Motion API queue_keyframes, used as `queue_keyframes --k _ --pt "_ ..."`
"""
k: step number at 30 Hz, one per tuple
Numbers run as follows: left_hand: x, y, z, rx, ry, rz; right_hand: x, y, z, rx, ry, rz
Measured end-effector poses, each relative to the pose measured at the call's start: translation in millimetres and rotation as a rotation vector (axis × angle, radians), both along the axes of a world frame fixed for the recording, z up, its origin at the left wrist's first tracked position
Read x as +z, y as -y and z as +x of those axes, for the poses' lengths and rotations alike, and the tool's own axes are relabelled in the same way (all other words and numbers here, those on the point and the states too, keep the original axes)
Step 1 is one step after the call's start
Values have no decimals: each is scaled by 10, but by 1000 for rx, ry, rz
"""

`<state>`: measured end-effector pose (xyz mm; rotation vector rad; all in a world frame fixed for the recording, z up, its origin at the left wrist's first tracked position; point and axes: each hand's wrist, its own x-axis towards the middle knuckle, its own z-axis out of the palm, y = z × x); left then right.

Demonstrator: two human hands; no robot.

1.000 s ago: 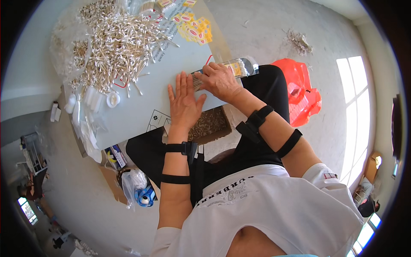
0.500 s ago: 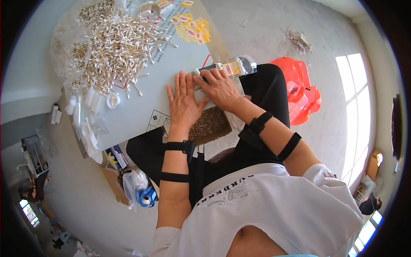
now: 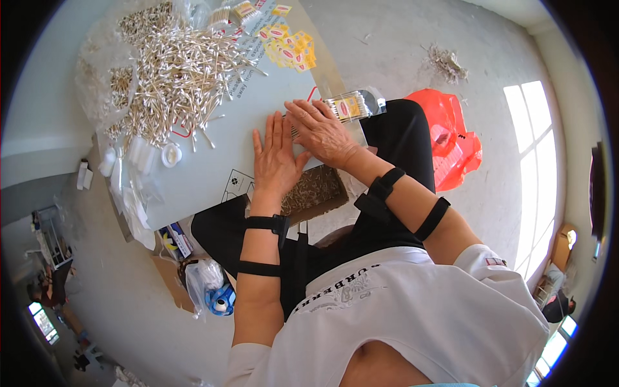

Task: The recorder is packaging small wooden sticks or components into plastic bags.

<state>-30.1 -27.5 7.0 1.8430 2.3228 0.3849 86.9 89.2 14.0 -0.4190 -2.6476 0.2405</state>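
My left hand [image 3: 276, 155] lies flat on the table, fingers stretched forward and thumb toward the right hand. Beside it, my right hand [image 3: 322, 133] rests palm down with its fingers extended, covering most of a row of cotton swabs. A few swab stems show between the two hands; the rest is hidden. Just past the right hand, a clear packet of cotton swabs [image 3: 349, 106] with a yellow label lies by the table's right edge. Below the hands, an open cardboard box [image 3: 316, 192] holds many thin loose pieces, too small to make out.
A large heap of loose cotton swabs [image 3: 174, 77] covers the table's far left, beside clear plastic bags. Yellow cards [image 3: 290, 48] lie scattered at the back. A white tape roll [image 3: 171, 154] sits at left. A red plastic bag [image 3: 445, 138] is on the floor at right.
My right hand has slid a little left and its bent fingers have straightened over the swabs. My left hand has barely moved.
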Motion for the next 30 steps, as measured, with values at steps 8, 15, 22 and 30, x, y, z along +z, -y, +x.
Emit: queue_keyframes --k 8,15,22,30 --pt "19 -2 8 7 3 -2 -60 -65 -20 -178 -36 -286" --pt "17 -8 4 11 -5 -9 -13 -91 -10 -96 20 -280" --pt "41 -21 11 8 -5 -8 -153 44 93 -35 98 -105" --pt "-9 -3 65 82 -66 25 -194 49 90 -51 133 -38"
